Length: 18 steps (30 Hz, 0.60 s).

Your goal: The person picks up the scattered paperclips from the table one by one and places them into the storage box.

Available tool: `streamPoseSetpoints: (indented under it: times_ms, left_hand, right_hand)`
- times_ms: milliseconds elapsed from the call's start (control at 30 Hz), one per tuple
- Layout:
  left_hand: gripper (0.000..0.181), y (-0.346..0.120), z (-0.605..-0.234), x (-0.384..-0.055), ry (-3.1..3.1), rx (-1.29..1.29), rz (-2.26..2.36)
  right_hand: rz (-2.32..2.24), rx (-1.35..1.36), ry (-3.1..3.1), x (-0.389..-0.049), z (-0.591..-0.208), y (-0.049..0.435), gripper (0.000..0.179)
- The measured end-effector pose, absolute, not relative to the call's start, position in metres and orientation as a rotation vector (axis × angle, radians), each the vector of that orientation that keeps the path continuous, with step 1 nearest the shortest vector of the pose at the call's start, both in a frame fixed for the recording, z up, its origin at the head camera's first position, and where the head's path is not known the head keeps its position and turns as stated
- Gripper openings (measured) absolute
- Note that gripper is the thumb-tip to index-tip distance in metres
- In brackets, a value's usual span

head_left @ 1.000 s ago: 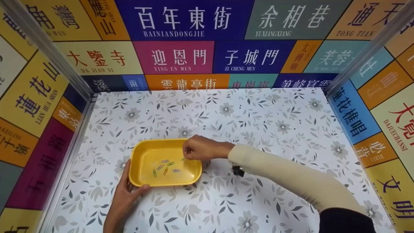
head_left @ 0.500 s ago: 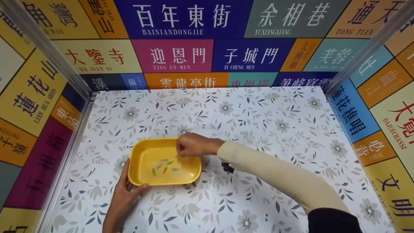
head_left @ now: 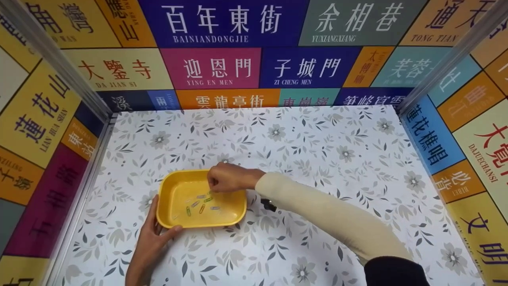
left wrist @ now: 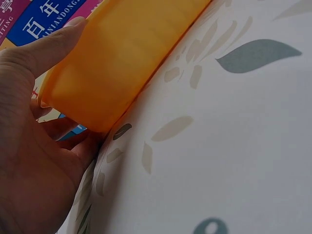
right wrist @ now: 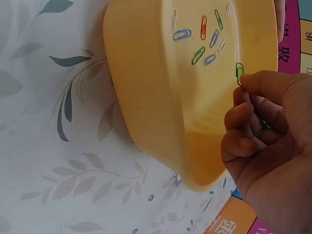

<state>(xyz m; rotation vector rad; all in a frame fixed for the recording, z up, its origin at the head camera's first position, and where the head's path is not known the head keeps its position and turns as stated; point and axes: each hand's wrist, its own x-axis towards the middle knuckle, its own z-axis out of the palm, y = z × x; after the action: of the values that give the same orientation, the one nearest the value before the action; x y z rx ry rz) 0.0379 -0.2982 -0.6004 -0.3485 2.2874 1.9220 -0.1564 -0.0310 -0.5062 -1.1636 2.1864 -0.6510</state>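
Note:
My left hand (head_left: 154, 240) grips the left front corner of a yellow plastic tub (head_left: 228, 217), the thumb on its front rim. In the left wrist view, its fingers (left wrist: 61, 127) reach round the outer wall. Over the tub's far right part, my right hand (head_left: 231, 178) pinches a green paper clip (right wrist: 240, 72) between thumb and index finger. Below it, several loose clips lie scattered on the tub floor, among them a red paper clip (right wrist: 203, 28), a blue paper clip (right wrist: 182, 34) and a green paper clip (right wrist: 198, 55).
The tub stands on a table (head_left: 317, 159) covered in white leaf-and-flower print. Panels with coloured street-name tiles (head_left: 216, 67) rise at the back and on both sides. A small black object (head_left: 268, 205) shows under my right wrist.
My right hand has moved left over the tub, carrying the pinched green paper clip closer to the loose clips. The left hand keeps its grip on the corner, and the tub has hardly shifted.

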Motion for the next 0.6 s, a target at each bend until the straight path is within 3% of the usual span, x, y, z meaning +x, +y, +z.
streamPoseSetpoints:
  times_ms: [600]
  left_hand:
    - [0.122, -0.3, -0.598, 0.038, 2.295, -0.375, 1.864]
  right_hand:
    - [-0.605, -1.2, 2.168, -0.163, -0.521, -0.054, 0.009]
